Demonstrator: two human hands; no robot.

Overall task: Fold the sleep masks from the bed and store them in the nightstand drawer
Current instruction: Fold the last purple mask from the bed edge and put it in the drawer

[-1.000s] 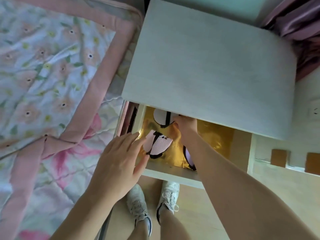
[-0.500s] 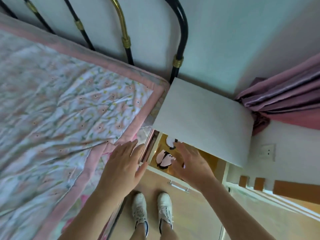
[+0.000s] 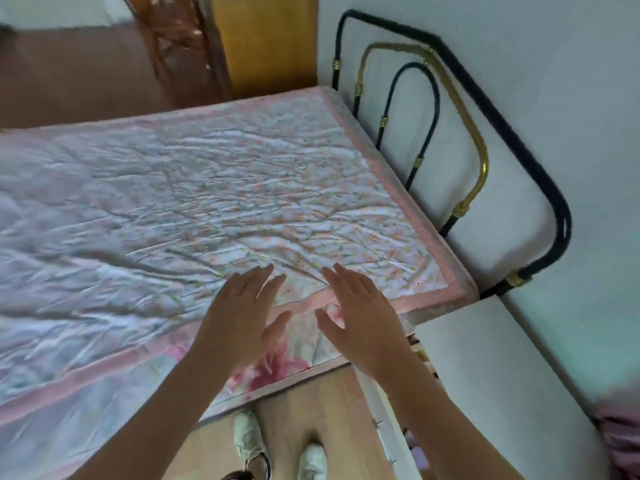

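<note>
Both hands are out flat over the near edge of the bed, palms down, fingers spread, nothing held in either. The left hand (image 3: pixel 242 317) sits at about 6 o'clock, the right hand (image 3: pixel 363 317) just beside it toward 5 o'clock, thumbs nearly meeting. Under them is the pink-bordered floral quilt (image 3: pixel 207 202), pretty wrinkled and blurry. The white wooden nightstand (image 3: pixel 502 375) is down at 4 o'clock, its pale drawer (image 3: pixel 384 410) pulled out. Can't make out any sleep masks. Black and brass metal headboard (image 3: pixel 485 133) at 2 o'clock, white sneakers (image 3: pixel 249 441) on the wood floor at the bottom
</note>
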